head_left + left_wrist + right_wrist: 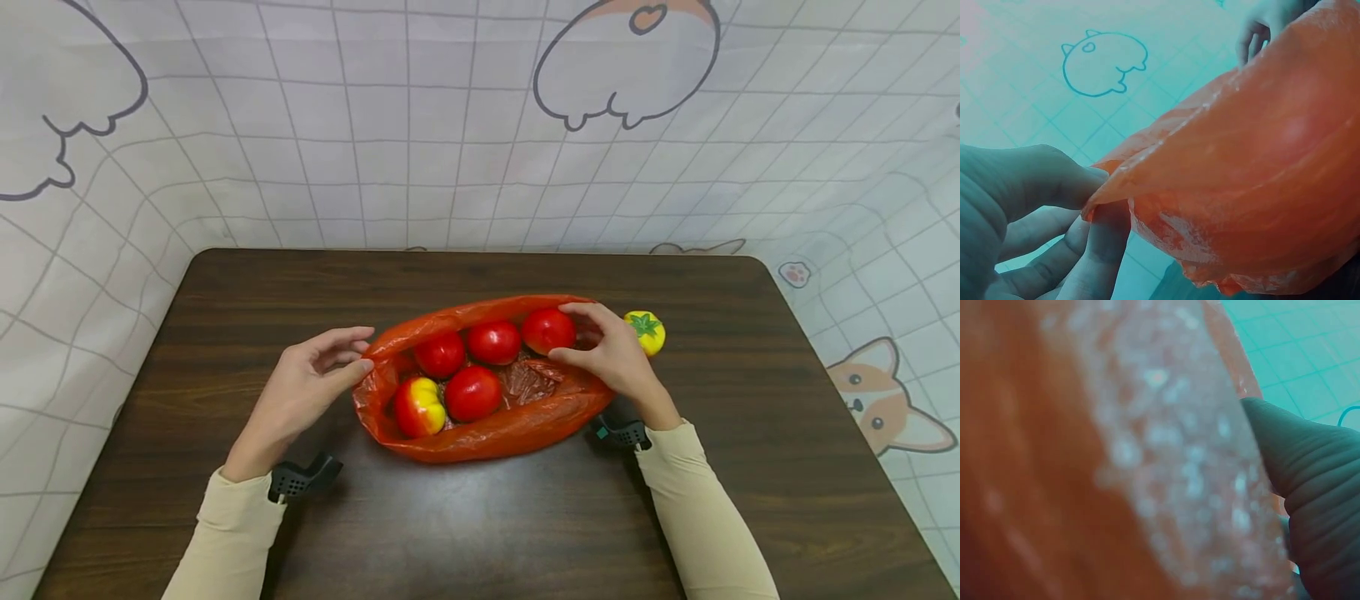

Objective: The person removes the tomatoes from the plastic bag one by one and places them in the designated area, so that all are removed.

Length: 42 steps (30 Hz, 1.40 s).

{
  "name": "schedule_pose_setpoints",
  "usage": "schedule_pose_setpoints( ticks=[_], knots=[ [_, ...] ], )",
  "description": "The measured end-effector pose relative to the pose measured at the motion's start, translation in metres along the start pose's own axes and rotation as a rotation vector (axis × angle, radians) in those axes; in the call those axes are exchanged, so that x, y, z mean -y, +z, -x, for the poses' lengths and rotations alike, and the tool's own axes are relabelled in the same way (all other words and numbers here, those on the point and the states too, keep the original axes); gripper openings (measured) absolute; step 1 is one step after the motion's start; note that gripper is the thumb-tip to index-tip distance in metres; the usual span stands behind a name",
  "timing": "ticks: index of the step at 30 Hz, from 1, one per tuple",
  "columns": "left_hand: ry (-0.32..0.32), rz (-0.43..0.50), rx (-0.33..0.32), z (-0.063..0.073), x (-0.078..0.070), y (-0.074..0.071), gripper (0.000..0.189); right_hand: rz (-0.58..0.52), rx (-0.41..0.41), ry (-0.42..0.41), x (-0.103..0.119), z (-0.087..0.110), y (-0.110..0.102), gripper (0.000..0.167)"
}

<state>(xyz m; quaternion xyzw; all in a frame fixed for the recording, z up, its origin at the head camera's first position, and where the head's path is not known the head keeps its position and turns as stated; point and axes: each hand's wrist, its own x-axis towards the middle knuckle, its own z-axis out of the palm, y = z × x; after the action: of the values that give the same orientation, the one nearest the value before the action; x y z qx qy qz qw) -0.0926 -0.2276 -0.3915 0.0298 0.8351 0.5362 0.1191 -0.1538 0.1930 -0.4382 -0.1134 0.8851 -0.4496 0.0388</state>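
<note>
A red plastic bag (480, 443) lies with its mouth spread wide on the table. Inside are several round, glossy red tomatoes (474, 393) and a lobed red-and-yellow fruit (420, 407). At the bag's left end my left hand (303, 387) pinches the rim between thumb and fingers, as the left wrist view confirms. My right hand (611, 350) reaches over the right end, with thumb and curled fingers around the tomato (547, 330) at the upper right. In the right wrist view the bag film (1172, 450) hides most of that hand beyond the thumb (1310, 469).
A yellow fruit with a green star-shaped top (645, 332) sits on the dark wooden table (465, 533), just right of my right hand. White grid-patterned cloth (420, 150) with cartoon dogs hangs behind and beside the table.
</note>
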Motion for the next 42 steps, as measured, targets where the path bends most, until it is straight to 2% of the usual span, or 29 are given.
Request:
schedule_pose_setpoints(
  ticks=[13,22,30,42],
  knots=[
    [0.006,-0.003,-0.006,-0.001,0.0,0.0,0.045,-0.065,-0.003,0.011,0.015,0.0,-0.015,0.063],
    [0.008,0.013,-0.004,0.001,-0.001,0.0,0.045,-0.01,-0.066,-0.012,0.027,0.005,-0.029,0.062],
    [0.016,0.004,-0.005,0.002,-0.002,0.001,0.044,0.037,-0.132,-0.02,0.028,0.009,-0.044,0.061],
    [0.029,-0.006,-0.004,0.003,-0.002,0.001,0.045,-0.025,-0.197,0.011,0.031,0.024,-0.066,0.061]
  ],
)
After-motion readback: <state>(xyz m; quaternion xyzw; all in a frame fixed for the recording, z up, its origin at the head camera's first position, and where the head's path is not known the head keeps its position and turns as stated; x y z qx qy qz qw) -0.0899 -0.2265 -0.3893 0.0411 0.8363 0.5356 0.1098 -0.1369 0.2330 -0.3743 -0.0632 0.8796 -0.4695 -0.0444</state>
